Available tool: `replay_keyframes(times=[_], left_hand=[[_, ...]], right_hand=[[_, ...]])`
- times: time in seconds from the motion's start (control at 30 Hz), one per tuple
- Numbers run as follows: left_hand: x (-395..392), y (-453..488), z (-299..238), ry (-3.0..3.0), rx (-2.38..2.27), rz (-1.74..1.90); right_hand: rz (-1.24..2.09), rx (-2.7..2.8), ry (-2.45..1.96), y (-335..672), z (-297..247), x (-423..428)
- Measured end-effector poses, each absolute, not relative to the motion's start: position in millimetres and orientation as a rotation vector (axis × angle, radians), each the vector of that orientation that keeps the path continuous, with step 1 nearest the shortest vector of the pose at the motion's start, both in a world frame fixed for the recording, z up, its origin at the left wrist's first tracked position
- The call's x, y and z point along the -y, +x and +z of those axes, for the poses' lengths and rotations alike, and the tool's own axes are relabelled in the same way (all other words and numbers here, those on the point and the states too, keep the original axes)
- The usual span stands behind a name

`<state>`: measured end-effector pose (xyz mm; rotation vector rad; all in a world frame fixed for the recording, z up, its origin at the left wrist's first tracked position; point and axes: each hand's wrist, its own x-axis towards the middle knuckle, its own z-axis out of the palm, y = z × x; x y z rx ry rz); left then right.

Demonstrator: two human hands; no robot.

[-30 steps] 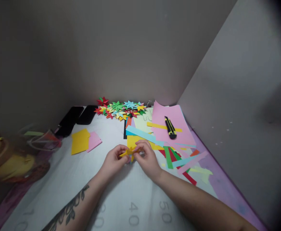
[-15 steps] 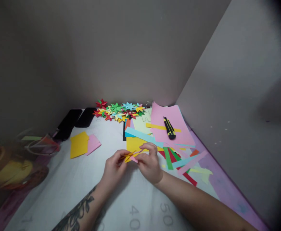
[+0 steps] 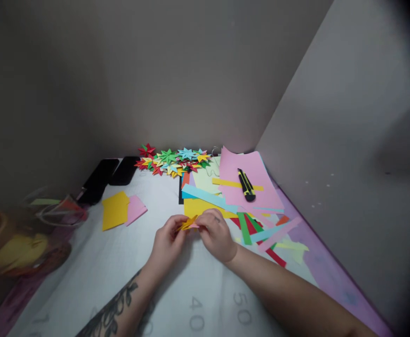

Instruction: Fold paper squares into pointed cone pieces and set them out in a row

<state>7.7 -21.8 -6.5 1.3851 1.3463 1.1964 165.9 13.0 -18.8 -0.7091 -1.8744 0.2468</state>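
Between my two hands is a small folded paper piece (image 3: 190, 223), yellow with a bit of pink, raised over the white mat (image 3: 128, 252). My left hand (image 3: 170, 237) pinches its left side between thumb and fingers. On its right side, my right hand (image 3: 216, 234) is closed with the fingertips pressed on the paper, partly covering it. Just beyond the hands lies a yellow sheet (image 3: 200, 207). To the left, yellow paper squares (image 3: 115, 210) overlap a pink paper square (image 3: 135, 209).
Folded paper stars (image 3: 170, 159) are heaped along the wall. A utility knife (image 3: 246, 185) rests on pink sheets (image 3: 229, 164) at the right back, near scattered paper strips (image 3: 261, 234). Two black flat objects (image 3: 125, 171) lie at the left back; a clear plastic container (image 3: 64, 208) stands nearby.
My right fingers have come down and closed in on the right side of the folded paper, where they were raised and spread before. The left hand keeps its pinch.
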Motion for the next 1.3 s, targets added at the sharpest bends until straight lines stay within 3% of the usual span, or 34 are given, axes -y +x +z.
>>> replay_keyframes(times=[0.57, 0.83, 1.3], left_hand=[[20, 20, -18, 0.881, -1.21, 1.248], [27, 31, -19, 0.924, -1.357, 1.352], [25, 23, -15, 1.125, -1.402, 1.291]], right_hand=[[0.505, 1.754, -0.922, 161, -21, -17], [0.842, 1.508, -1.114, 152, -28, -16], [0.996, 1.413, -1.08, 149, -25, -18]])
